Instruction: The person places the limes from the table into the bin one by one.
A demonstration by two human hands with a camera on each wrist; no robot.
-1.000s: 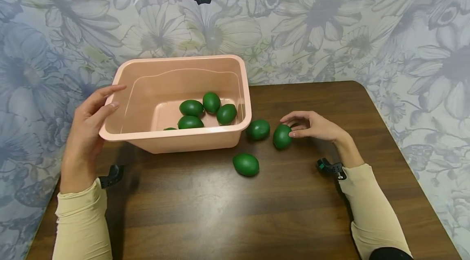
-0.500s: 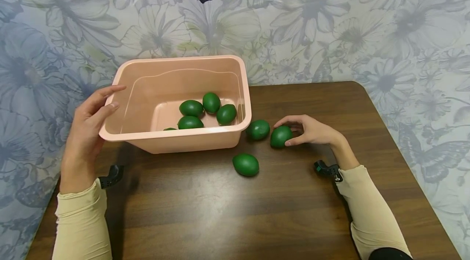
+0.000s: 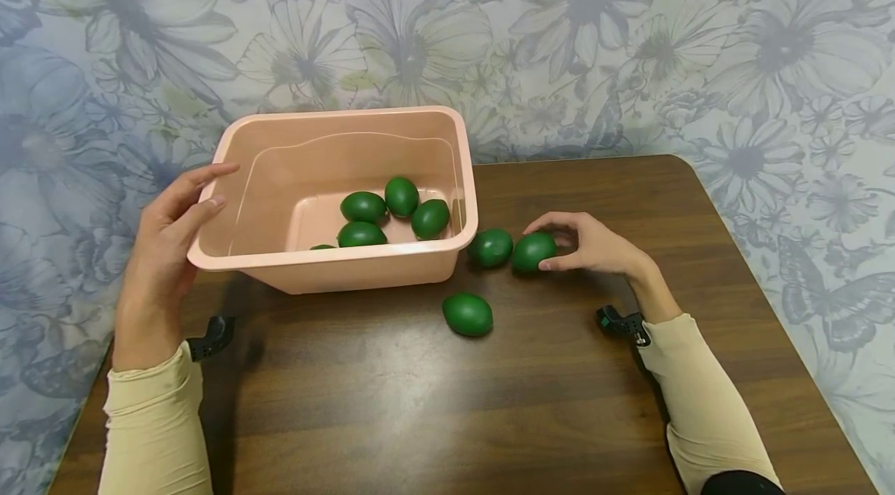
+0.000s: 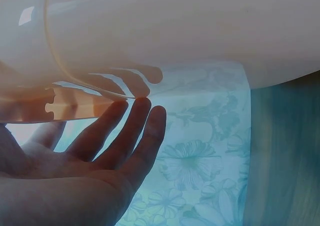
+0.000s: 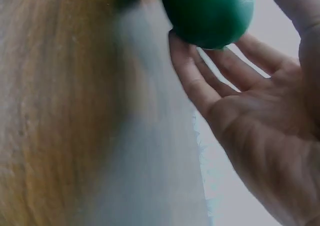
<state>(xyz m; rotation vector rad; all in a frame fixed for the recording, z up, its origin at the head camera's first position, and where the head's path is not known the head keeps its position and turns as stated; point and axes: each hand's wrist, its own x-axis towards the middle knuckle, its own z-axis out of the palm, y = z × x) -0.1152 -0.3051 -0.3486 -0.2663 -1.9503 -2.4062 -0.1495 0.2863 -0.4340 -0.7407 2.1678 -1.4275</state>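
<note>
A peach-pink plastic basin (image 3: 349, 266) stands tilted toward the viewer in the head view, with several green limes (image 3: 363, 207) inside. My left hand (image 3: 164, 235) grips its left rim, thumb and forefinger on the edge; in the left wrist view the other fingers (image 4: 142, 131) reach the outer wall. Right of the basin, my right hand (image 3: 587, 245) holds a lime (image 3: 534, 252) between thumb and fingers, at or just above the table. That lime sits close against a second lime (image 3: 491, 248) beside the basin. A third lime (image 3: 468, 314) lies nearer the viewer.
The brown wooden table (image 3: 391, 409) ends at the back against a wall covering (image 3: 594, 52) with flowers and butterflies. Its right edge slants toward the lower right. A dark wrist device (image 3: 625, 323) sits at each sleeve's cuff.
The right hand has closed more fully around the lime and brought it slightly left, turning it and setting it near the neighbouring lime. The left hand and basin stay in place.
</note>
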